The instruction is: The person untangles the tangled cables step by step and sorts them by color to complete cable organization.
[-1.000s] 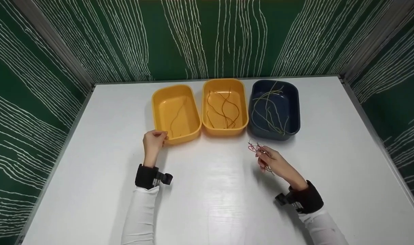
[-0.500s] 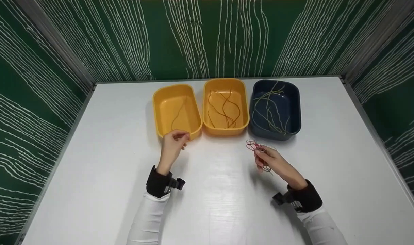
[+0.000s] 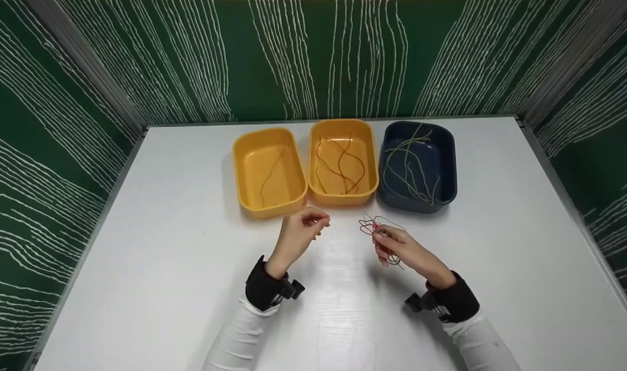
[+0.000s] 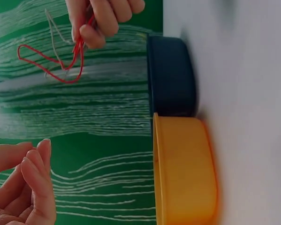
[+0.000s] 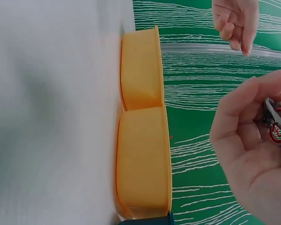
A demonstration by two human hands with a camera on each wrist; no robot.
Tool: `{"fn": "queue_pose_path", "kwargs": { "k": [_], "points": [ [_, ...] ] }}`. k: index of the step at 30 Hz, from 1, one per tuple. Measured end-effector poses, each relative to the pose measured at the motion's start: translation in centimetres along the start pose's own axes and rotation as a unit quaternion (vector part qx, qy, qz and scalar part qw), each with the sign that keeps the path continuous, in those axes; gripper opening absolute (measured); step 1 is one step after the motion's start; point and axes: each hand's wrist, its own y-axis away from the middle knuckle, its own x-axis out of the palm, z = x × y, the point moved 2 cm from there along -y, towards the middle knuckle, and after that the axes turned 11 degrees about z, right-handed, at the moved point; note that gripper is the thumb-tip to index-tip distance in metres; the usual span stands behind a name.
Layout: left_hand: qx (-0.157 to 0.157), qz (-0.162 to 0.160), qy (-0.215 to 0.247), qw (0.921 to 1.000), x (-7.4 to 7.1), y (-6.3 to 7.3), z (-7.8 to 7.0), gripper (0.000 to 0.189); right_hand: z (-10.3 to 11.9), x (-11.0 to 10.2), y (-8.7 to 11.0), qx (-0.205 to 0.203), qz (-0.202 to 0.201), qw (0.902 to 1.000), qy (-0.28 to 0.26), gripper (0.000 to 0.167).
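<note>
My right hand (image 3: 406, 250) grips a tangled bundle of thin red and grey wires (image 3: 369, 226) over the table, in front of the dark blue bin. Red loops (image 4: 77, 65) stick out past its fingertips in the left wrist view, while grey coils (image 5: 274, 112) show inside the palm in the right wrist view. My left hand (image 3: 299, 232) hovers to the left of the bundle, apart from it. Its fingers are loosely bent, thumb and fingertips close together, and nothing shows between them.
Along the back stand a left yellow bin (image 3: 241, 178) with one yellowish wire, a middle yellow bin (image 3: 342, 199) with several orange-looking wires, and a dark blue bin (image 3: 450, 170) with several yellow-green wires, one poking above its rim. Green walls with white streaks enclose the white table (image 3: 153, 247).
My left hand has moved rightward from the front edge of the left yellow bin toward my right hand. My right hand has shifted slightly left with the wire bundle.
</note>
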Motion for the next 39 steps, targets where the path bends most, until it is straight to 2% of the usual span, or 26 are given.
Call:
{"fn": "queue_pose_path", "kwargs": {
  "k": [4, 11, 19, 25, 33, 39],
  "points": [
    [0.013, 0.009, -0.006, 0.9999, 0.9, 0.0, -0.1, 0.010, -0.1, 0.5, -0.3, 0.011, 0.024, 0.9996, 0.009, 0.024],
    [0.002, 0.032, -0.038, 0.9988, 2.1, -0.2, 0.1, 0.018, -0.5, 1.1, -0.7, 0.014, 0.063, 0.9975, 0.030, 0.020],
    [0.003, 0.065, -0.065, 0.9957, 2.5, -0.1, 0.0, 0.022, -0.8, 1.5, -0.8, 0.007, 0.093, 0.9934, 0.067, 0.019],
    [-0.010, 0.088, -0.057, 0.9945, 2.7, 0.0, -0.1, 0.016, -1.0, 1.5, -0.9, 0.014, 0.100, 0.9924, 0.070, 0.019],
    [-0.037, 0.081, -0.056, 0.9945, 2.6, 0.0, 0.0, 0.012, -0.8, 1.6, -0.7, 0.015, 0.104, 0.9923, 0.066, 0.021],
    [-0.036, 0.074, -0.063, 0.9946, 2.2, 0.2, 0.1, 0.011, -1.0, 1.5, -0.6, 0.005, 0.115, 0.9919, 0.054, 0.026]
  ]
}}
